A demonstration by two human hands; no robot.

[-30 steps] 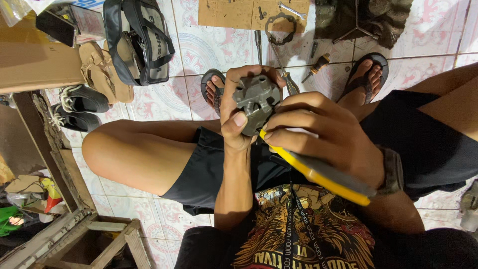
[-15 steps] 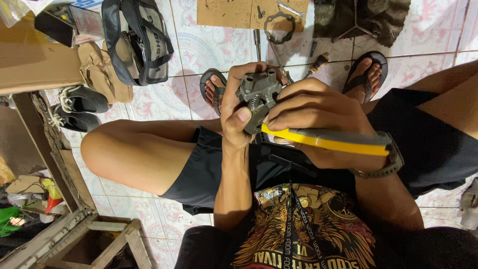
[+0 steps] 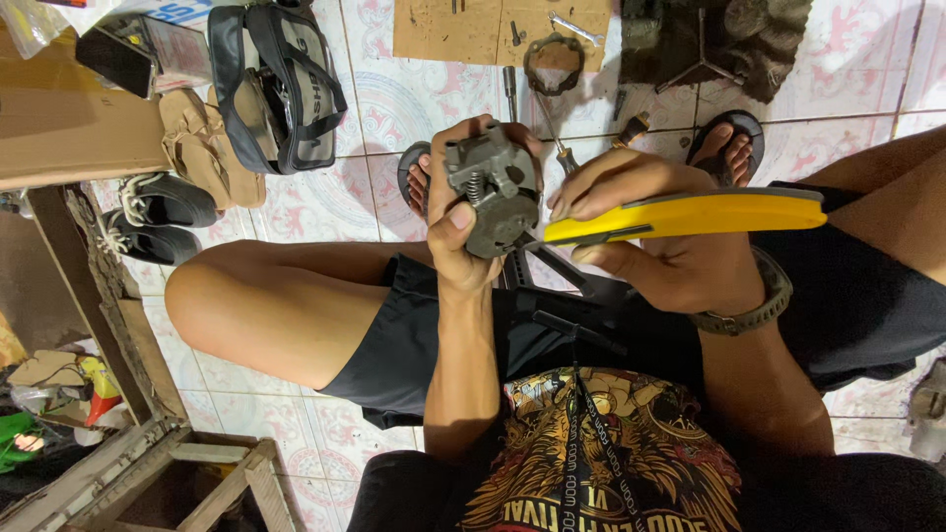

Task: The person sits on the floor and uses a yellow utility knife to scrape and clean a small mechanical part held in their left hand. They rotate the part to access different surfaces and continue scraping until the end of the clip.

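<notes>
Left hand (image 3: 463, 232) grips round grey metal part with spring (image 3: 496, 200): heavy, rigid, greasy; hold by rim. Right hand (image 3: 655, 241), just beside part, clasps yellow-handled tool (image 3: 690, 214).

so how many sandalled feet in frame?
2: left foot just behind the left hand holding the metal part; right foot above the yellow-handled tool.

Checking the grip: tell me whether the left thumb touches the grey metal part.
Touching. The head view shows the left hand wrapped around the grey metal part, thumb pressed on its face.
</notes>
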